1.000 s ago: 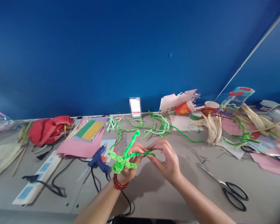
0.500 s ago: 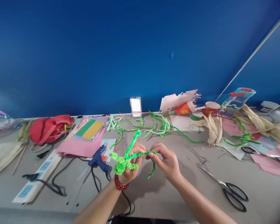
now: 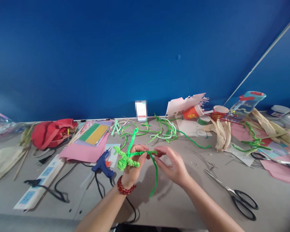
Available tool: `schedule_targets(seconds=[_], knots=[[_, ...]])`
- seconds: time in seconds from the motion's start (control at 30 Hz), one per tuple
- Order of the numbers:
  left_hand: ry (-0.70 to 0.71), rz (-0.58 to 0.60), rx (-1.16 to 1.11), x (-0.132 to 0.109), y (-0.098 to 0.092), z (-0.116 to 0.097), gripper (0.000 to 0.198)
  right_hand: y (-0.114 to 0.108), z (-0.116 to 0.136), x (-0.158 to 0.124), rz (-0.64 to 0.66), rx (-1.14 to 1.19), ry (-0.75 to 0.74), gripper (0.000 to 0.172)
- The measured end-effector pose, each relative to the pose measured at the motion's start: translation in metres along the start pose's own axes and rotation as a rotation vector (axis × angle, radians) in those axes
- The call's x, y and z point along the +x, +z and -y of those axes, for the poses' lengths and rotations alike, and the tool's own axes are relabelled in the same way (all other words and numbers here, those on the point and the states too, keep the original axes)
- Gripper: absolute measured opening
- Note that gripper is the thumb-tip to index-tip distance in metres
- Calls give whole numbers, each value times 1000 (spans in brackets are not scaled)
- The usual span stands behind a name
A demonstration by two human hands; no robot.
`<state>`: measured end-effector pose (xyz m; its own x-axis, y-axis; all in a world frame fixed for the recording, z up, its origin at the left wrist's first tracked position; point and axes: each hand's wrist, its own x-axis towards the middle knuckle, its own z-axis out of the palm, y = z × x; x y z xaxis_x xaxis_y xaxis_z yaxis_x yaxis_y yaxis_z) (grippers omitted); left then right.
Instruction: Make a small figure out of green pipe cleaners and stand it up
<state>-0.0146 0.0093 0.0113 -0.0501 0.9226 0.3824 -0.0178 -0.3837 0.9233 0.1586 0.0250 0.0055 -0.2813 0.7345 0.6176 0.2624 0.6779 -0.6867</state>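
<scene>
My left hand (image 3: 133, 164), with a red bead bracelet at the wrist, pinches one limb of a bright green pipe-cleaner figure (image 3: 122, 161). The figure's curled head and other fuzzy limbs stick out to the left and up past the fingers. At the limb's tip my right hand (image 3: 172, 164) is closed, its thumb and fingertips pinching a thinner green pipe cleaner (image 3: 156, 177) wound round the limb. Its loose end hangs down between the hands. The fingertips of both hands nearly meet, and the exact wrap is partly hidden behind them.
A blue glue gun (image 3: 103, 164) and a white power strip (image 3: 40, 183) lie left, with cords across the table. Black-handled scissors (image 3: 243, 199) rest at right. Loose green pipe cleaners (image 3: 166, 129), paper cups (image 3: 193, 111), and a red bag (image 3: 52, 132) line the back.
The thin pipe cleaner's loose end now hangs longer and straighter below the fingers. Both hands and the figure have shifted slightly, and the figure's upright limb sits further left and higher.
</scene>
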Motion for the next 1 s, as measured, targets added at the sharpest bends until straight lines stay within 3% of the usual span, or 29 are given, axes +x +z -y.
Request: schedule_targets(seconds=[0.13,0.27,0.43,0.6,0.9,1.0], knots=[[-52,0,22,3,2,-3,15,-3,-3,4,70,-224,-253,39],[-10,12,62,3,6,-5,14,-6,-3,6,60,-254,-325,33],[156,10,158,2,4,1,4,-5,-4,5,-25,-123,-267,23],[288,26,301,3,-2,4,9,-6,-1,7,-8,-34,-177,15],[331,59,388,5,-1,-6,5,-8,1,9,4,106,-126,3],[331,105,427,6,0,-12,9,-7,0,7,-5,168,-12,13]])
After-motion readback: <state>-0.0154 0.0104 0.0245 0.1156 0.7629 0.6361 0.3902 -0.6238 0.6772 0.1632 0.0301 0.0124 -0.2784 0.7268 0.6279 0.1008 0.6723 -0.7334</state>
